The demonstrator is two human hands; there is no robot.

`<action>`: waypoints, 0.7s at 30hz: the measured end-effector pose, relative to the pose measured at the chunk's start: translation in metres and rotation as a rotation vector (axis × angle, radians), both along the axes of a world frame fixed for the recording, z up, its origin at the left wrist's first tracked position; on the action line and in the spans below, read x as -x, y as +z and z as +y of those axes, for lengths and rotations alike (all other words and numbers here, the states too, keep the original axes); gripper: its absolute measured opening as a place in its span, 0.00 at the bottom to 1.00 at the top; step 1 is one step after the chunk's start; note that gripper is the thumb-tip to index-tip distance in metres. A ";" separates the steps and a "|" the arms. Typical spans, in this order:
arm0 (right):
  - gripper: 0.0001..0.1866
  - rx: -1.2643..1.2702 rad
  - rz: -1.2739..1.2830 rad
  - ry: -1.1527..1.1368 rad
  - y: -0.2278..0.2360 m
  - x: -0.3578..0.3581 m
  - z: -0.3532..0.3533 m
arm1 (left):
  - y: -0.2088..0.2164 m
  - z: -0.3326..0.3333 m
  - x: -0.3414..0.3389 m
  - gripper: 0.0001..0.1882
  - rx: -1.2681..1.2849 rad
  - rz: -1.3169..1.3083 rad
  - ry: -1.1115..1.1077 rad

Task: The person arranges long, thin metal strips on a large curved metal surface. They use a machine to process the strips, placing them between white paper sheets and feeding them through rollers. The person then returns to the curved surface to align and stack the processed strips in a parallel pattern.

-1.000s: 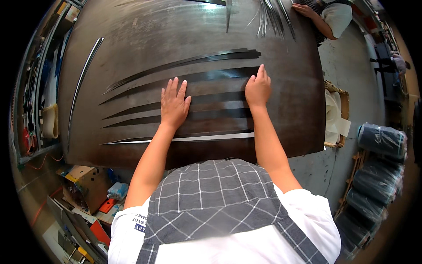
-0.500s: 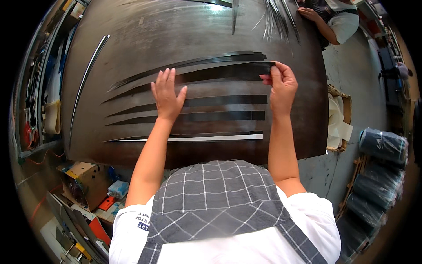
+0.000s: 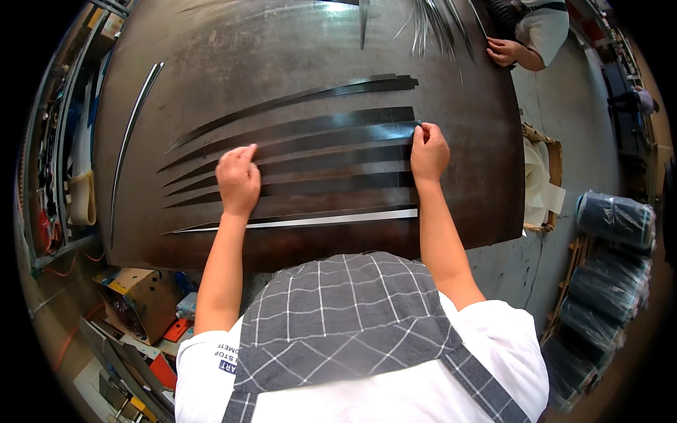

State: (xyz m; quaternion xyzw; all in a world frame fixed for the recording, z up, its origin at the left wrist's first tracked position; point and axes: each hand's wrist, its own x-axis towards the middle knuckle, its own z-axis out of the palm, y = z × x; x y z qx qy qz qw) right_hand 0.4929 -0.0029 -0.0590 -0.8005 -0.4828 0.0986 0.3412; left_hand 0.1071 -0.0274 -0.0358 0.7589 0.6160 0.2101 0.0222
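Observation:
Several long, black, tapering strips lie side by side across the dark table. My right hand pinches the wide right end of one black strip. Toward the narrow end of that strip, my left hand has its fingers curled in on it, and the fingertips are partly hidden. Just beyond lies another black strip, apart from it. Two more strips rest on the near side, the closer black strip passing beneath my left wrist. Nearest me is a strip with a white face.
An overlapping stack of black strips lies farther off. A curved narrow strip is at the left. Thin offcuts fan out at the far right, near another person's hand. A carton and plastic-wrapped rolls stand right of the table.
A black strip now lies flat beyond my hands, where I held one before. My right hand has come nearer to another strip's end. My left hand moved left and nearer, its fingers curling.

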 end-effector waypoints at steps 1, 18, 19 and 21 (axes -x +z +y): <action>0.11 -0.017 -0.077 0.017 -0.005 -0.001 -0.001 | 0.002 -0.003 -0.010 0.19 0.042 -0.045 -0.062; 0.10 -0.131 0.441 0.098 0.024 0.013 -0.012 | -0.003 -0.011 -0.025 0.21 0.088 -0.010 -0.042; 0.07 -0.180 0.542 0.111 0.029 0.010 -0.008 | -0.004 -0.009 -0.024 0.22 0.109 -0.036 -0.034; 0.07 -0.108 0.826 0.174 0.057 0.008 -0.004 | -0.002 -0.006 -0.026 0.24 0.082 -0.061 -0.018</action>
